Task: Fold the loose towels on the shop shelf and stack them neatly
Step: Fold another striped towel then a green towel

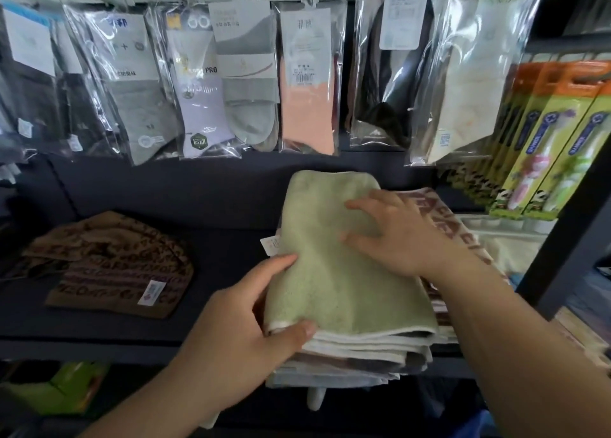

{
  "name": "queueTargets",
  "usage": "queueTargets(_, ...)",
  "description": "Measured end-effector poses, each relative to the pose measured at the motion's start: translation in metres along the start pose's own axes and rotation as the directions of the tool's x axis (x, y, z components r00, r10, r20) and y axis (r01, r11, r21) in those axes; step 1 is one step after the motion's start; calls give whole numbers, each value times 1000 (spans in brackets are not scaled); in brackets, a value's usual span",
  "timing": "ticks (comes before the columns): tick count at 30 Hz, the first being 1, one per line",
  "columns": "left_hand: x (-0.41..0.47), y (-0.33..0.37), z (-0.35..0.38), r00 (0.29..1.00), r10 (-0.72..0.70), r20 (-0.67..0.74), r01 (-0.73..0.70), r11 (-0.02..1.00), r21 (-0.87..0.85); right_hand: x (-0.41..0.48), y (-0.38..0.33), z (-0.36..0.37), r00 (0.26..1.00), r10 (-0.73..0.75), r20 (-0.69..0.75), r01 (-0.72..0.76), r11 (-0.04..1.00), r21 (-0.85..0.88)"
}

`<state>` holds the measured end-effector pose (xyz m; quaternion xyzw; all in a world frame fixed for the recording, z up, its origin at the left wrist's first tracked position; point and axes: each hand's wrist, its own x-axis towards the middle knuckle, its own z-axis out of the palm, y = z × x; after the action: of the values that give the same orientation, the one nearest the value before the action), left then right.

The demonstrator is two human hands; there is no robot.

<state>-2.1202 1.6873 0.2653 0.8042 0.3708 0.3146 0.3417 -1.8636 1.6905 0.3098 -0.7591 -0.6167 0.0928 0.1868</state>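
Note:
A folded light green towel (334,272) lies on top of a stack of folded towels (363,355) at the front of the dark shelf (228,246). My right hand (393,236) rests flat on the green towel with its fingers spread. My left hand (251,325) holds the towel's near left corner, thumb on the front edge and fingers along the left side. A white tag (270,243) sticks out on the towel's left side. A brown patterned towel (109,262) lies loosely bunched on the shelf's left part. Another patterned brown-and-white towel (453,222) shows under the green one at the right.
Packaged socks (231,84) hang in a row above the shelf. Boxed toothbrushes (549,140) stand at the right behind a dark upright post (568,236). Green items (62,388) sit on the lower shelf at the left.

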Motion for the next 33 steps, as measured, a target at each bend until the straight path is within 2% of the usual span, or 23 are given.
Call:
queueTargets(2,4,-12,5,970,235,-65,-200,919,341,-26,-14,3,993,-63,103,64,998,-4)
queueTargets(3,6,-18,8,939,339,-52,-283,853,439,-36,-18,6,987,-87,135,90,996,-24)
queueTargets(6,12,-30,15,894,447,35,-414,793,447,-48,-23,23,980,-114,161,129,987,-91)
queueTargets(11,25,-56,18,926,368,87,-376,867,327,-32,-15,48,983,-106,149,129,980,-151)
queueTargets(15,26,-66,25,944,318,83,-326,941,94,-25,-17,52,987,-85,137,107,981,-162)
queueTargets(20,17,-76,11,921,368,131,-365,930,-48,-29,-27,45,988,-23,153,52,980,-192)
queueTargets(24,10,-106,-14,923,373,100,-379,924,55,-27,-65,40,993,47,108,-27,983,-180)
queueTargets(26,9,-129,-28,950,294,105,-305,945,118,-24,-92,43,999,17,50,-9,986,-167)
queueTargets(28,10,-156,-46,969,232,88,-245,950,192,-20,-122,50,999,-32,18,35,973,-228)
queueTargets(33,24,-222,-109,997,81,-16,-66,896,440,7,-195,85,986,-61,153,111,933,-342)
